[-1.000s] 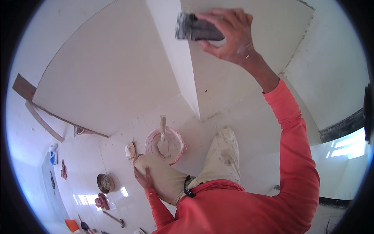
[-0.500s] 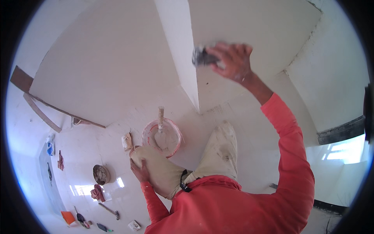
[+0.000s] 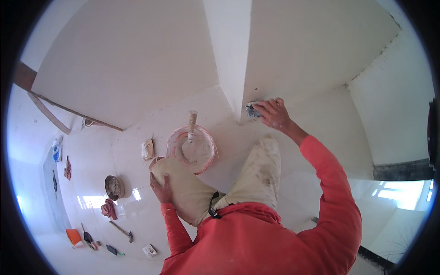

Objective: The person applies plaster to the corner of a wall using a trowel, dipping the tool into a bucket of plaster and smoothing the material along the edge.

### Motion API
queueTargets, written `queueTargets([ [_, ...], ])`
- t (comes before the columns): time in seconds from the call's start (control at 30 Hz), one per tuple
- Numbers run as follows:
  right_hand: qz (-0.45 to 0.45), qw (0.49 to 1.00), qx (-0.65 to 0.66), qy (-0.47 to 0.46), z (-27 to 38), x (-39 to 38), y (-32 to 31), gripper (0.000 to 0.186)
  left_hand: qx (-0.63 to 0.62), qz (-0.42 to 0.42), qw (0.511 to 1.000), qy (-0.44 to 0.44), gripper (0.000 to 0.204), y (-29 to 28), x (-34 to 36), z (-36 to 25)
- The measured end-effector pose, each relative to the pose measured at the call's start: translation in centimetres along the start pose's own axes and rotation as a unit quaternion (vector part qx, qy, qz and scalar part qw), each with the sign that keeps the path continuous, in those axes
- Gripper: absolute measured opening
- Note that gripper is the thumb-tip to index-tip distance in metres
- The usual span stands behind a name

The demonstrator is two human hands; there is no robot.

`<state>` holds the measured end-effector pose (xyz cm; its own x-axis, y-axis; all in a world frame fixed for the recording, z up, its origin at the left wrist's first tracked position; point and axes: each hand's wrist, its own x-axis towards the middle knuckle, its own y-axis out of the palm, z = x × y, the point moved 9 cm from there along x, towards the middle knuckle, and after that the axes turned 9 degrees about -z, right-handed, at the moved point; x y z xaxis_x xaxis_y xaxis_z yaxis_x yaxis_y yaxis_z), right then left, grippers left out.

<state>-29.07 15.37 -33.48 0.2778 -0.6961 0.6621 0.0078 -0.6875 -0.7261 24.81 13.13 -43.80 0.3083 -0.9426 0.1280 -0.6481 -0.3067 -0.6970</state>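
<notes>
My right hand [image 3: 272, 114] grips a dark, dust-smeared rectangular block [image 3: 252, 110] against the white wall face [image 3: 302, 55], low down just right of the projecting corner [image 3: 229, 50]. My left hand [image 3: 160, 185] rests on my left knee, fingers apart and holding nothing. Between my knees and the wall stands a bucket [image 3: 210, 140] with a pink-streaked rim and pale paste inside; a tool with a crusted handle [image 3: 192, 121] stands in it. A small pale packet [image 3: 147, 150] lies on the floor left of the bucket.
A dark tub [image 3: 114, 188], a crumpled red cloth [image 3: 108, 208], a hammer [image 3: 121, 231], an orange item [image 3: 73, 237] and several small tools lie on the floor at my left. Wooden boards [image 3: 50, 110] lean at the left wall. A dark band [image 3: 401, 170] edges the right side.
My right hand has swept down the wall with the block, from near the top of the view to near the floor. My left hand stays on my knee; the view has shifted slightly.
</notes>
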Motion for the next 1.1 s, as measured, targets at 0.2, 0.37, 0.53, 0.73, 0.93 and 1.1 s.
queueTargets([
  [0.2, -0.024, 0.92, 0.307, 0.243, -0.2, 3.2, -7.3, 0.072, -0.011, -0.001, 0.988, 0.154, 0.067, 0.3, -0.8, -9.8],
  [0.37, 0.073, 0.157, 0.872, 0.457, 10.4, -1.4, -3.5, 0.075, -0.548, 0.383, 0.733, 0.123, 0.042, 10.3, -7.6, -22.2],
  [0.53, 0.04, -0.054, 0.907, 0.416, 18.6, -2.5, -3.8, 0.068, -0.495, 0.675, 0.538, -0.099, 0.043, 14.7, -13.3, -25.2],
  [0.73, 0.017, -0.022, 0.887, 0.461, 19.5, -3.0, -5.1, 0.06, -0.54, 0.627, 0.559, -0.055, 0.069, 12.2, -12.5, -29.3],
  [0.93, 0.17, 0.696, 0.409, 0.565, 11.8, -11.5, -1.9, 0.063, -0.606, 0.393, 0.686, 0.086, 0.068, 5.3, -4.2, -40.3],
  [1.1, 0.255, 0.779, 0.049, 0.571, 12.4, -21.7, -4.2, 0.071, -0.552, 0.073, 0.725, 0.406, 0.065, -2.9, 1.2, -54.3],
])
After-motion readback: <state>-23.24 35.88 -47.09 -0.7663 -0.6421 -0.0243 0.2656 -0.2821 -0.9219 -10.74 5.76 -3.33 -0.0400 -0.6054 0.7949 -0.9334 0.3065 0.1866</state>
